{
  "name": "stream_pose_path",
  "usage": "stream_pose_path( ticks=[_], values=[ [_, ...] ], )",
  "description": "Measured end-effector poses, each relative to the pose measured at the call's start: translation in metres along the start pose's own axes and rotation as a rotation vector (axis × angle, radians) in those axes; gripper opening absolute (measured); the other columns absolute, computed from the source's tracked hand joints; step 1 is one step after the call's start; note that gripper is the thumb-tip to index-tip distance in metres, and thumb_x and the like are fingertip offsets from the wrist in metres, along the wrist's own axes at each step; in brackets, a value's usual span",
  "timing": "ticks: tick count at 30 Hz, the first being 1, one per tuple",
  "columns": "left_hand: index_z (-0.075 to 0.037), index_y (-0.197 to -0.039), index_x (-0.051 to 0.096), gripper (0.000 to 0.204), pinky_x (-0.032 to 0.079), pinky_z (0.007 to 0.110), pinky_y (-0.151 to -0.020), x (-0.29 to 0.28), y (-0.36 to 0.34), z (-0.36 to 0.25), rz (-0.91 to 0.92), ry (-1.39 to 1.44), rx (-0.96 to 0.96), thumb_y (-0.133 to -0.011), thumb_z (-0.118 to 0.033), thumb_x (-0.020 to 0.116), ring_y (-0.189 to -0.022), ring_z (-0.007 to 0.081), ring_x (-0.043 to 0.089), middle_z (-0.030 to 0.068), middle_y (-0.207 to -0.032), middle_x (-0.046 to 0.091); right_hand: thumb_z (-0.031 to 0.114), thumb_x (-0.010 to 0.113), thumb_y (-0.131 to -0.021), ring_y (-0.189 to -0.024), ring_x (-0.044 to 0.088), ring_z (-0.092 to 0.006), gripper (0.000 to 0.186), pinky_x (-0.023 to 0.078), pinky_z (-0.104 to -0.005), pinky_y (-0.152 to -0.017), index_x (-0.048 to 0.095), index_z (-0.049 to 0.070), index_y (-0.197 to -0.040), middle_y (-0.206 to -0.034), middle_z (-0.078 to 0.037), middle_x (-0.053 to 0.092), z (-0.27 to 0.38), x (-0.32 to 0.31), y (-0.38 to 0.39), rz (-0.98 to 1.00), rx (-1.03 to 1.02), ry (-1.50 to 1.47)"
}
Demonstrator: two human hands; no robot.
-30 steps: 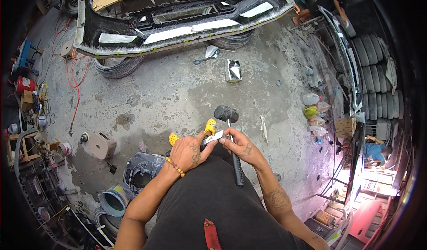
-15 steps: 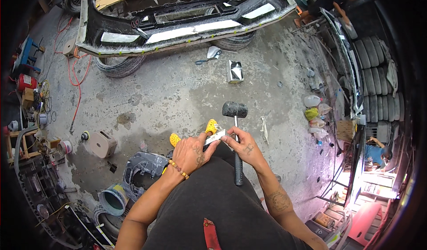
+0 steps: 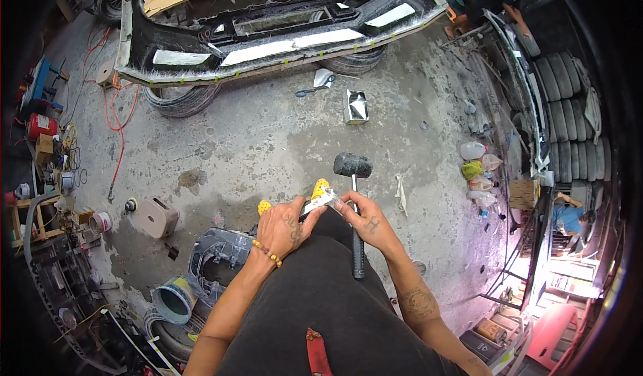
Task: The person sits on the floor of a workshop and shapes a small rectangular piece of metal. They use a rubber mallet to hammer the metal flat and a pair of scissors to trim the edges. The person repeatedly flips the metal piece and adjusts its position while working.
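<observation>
Just in front of my dark shirt, my left hand (image 3: 282,227) is closed on a small, flat white strip (image 3: 319,202) with ragged white bits at its far end. My right hand (image 3: 365,217) has its thumb and fingertips pinched at the strip's right end. The same hand holds a rubber mallet (image 3: 353,166), with its black head pointing away from me and its grip hanging down against my shirt. Part of the mallet's handle is hidden by my fingers. Below the strip, yellow perforated clogs (image 3: 320,188) show on my feet.
A large black bumper (image 3: 295,44) with white patches rests on tires ahead. Scissors (image 3: 305,93) and a silvery box (image 3: 355,107) lie on the concrete floor. Left are a beige stool (image 3: 158,216) and bucket (image 3: 173,300); right, plastic jugs (image 3: 473,150) and two other people.
The strip has tilted slightly and shifted down between my hands, with more ragged white bits showing at its end. The mallet stays in my right hand.
</observation>
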State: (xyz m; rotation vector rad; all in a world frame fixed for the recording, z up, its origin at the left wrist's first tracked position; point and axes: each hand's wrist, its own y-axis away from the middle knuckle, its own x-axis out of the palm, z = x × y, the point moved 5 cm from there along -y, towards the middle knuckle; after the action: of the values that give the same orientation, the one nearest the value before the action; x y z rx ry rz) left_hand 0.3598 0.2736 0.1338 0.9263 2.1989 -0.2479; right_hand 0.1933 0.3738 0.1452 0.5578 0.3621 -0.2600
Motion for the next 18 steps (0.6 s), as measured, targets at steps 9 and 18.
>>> stream_pose_path(
  ticks=[9,18],
  values=[
    [-0.003,-0.081,0.062,0.045,0.05,0.045,-0.053,-0.003,-0.002,0.002,-0.055,-0.089,0.051,-0.093,-0.045,0.07,-0.059,0.0389,0.066,0.0179,-0.064,0.066,0.032,0.063,-0.098,-0.063,0.051,-0.0166,0.031,0.04,-0.0361,-0.06,0.064,0.001,-0.098,-0.067,-0.008,0.055,-0.008,0.001,-0.01,0.02,-0.014,0.044],
    [0.002,-0.082,0.062,0.052,0.044,0.047,-0.054,-0.032,-0.025,0.098,-0.187,0.18,-0.322,-0.098,-0.047,0.063,-0.056,0.041,0.06,0.0242,-0.063,0.058,0.028,0.066,-0.099,-0.067,0.049,-0.0057,0.024,0.039,-0.0246,-0.06,0.065,0.004,-0.098,-0.072,0.005,0.054,-0.055,0.003,0.0,0.121,0.174,-0.256]
  ],
)
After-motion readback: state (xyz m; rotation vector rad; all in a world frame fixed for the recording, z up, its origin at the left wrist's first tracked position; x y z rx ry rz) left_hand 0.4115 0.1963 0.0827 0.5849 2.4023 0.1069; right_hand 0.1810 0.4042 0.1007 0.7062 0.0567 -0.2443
